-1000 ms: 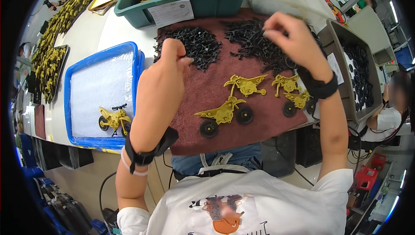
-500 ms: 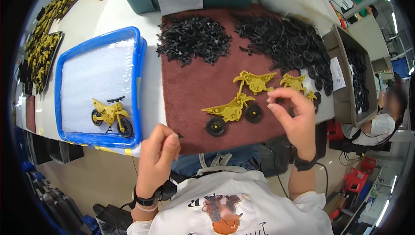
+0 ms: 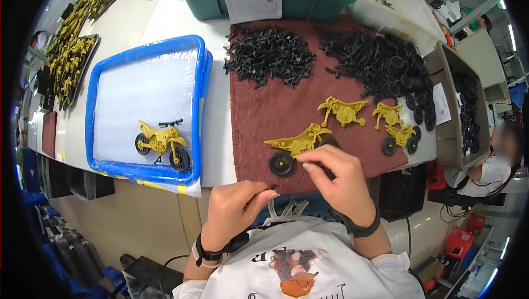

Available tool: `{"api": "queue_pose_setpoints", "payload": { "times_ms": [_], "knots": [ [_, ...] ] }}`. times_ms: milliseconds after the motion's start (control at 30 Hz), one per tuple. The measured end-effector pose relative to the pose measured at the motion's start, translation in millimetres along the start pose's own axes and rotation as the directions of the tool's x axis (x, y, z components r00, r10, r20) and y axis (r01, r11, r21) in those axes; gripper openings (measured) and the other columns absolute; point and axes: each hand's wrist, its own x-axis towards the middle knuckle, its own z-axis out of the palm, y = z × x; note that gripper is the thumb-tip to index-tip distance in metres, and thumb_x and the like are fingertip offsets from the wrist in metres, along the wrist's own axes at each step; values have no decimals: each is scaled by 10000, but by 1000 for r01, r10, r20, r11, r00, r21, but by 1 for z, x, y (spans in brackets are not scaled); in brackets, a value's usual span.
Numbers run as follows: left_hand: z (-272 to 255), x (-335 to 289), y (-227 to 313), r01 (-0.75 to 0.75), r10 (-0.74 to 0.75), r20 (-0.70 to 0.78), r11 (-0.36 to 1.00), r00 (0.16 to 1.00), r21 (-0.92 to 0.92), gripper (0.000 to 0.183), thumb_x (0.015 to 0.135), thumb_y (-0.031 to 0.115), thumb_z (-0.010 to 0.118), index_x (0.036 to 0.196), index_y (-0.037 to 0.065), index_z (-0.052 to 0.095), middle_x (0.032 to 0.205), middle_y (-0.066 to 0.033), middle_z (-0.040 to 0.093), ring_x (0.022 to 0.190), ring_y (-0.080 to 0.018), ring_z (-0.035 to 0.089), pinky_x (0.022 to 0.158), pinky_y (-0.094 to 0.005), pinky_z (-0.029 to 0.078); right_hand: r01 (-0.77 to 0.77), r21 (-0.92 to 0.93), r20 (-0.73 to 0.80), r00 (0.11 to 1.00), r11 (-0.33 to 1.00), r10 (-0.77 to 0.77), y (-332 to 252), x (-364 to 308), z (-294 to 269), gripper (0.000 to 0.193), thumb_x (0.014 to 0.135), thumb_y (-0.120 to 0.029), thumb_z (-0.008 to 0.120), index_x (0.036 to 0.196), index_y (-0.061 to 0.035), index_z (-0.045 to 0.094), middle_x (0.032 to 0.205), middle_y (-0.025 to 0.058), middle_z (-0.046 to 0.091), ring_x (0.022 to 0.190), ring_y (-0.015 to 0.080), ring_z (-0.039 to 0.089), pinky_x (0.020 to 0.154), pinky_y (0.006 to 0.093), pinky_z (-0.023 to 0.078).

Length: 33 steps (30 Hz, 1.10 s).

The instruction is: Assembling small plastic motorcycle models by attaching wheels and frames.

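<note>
My left hand [image 3: 237, 208] is closed in a pinch on a small black plastic part [image 3: 273, 186] at the cloth's near edge. To its right, the fingertips of my right hand [image 3: 339, 180] close at the lower edge of a yellow toy motorcycle [image 3: 297, 142]. That toy lies on its side on the cloth, with a black rear wheel [image 3: 281, 163] in full view and its front wheel partly behind my fingers. Beyond it lie a yellow body half [image 3: 344, 110], a smaller yellow body piece [image 3: 389, 114] and another wheeled yellow toy [image 3: 400, 134].
A blue tray [image 3: 201, 106] at left holds one toy motorcycle with handlebars [image 3: 162, 139]. Piles of black parts [image 3: 270, 56] and black wheels [image 3: 405, 73] lie on the brown cloth [image 3: 253, 128]. Behind is a green bin [image 3: 308, 7]; a grey-brown bin [image 3: 449, 59] stands right, near another person.
My right hand has come left and nearer, down to the toy motorcycle, which has shifted slightly left from the body half. My left hand has moved right, still pinching. The view has shifted.
</note>
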Motion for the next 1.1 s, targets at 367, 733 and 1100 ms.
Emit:
{"api": "queue_pose_setpoints", "payload": {
  "times_ms": [367,733,1100],
  "knots": [
    [14,0,0,-28,28,2,991,1000,132,182,772,130,793,756,62,625,587,-51,554,439,-204,515,416,-314,390,-127,-18,-188,975,992,121,20,-5,-8,168,868,45,559,1005,-4,641,898,128,647,738,221,648,617,283,492],
    [22,6,-1,35,-5,-67,888,998,458,185,829,187,738,774,90,591,652,-31,513,455,-195,516,423,-315,391,-106,90,-95,989,990,114,19,-13,-12,274,856,114,560,1106,2,554,976,124,670,847,190,684,730,293,533],
    [26,10,-1,-21,46,-29,817,999,577,243,813,164,727,725,101,510,654,-20,453,442,-169,482,411,-299,381,125,73,97,987,989,-131,18,0,-29,161,821,55,651,975,5,642,923,99,638,795,151,631,676,257,485]
  ]
}}
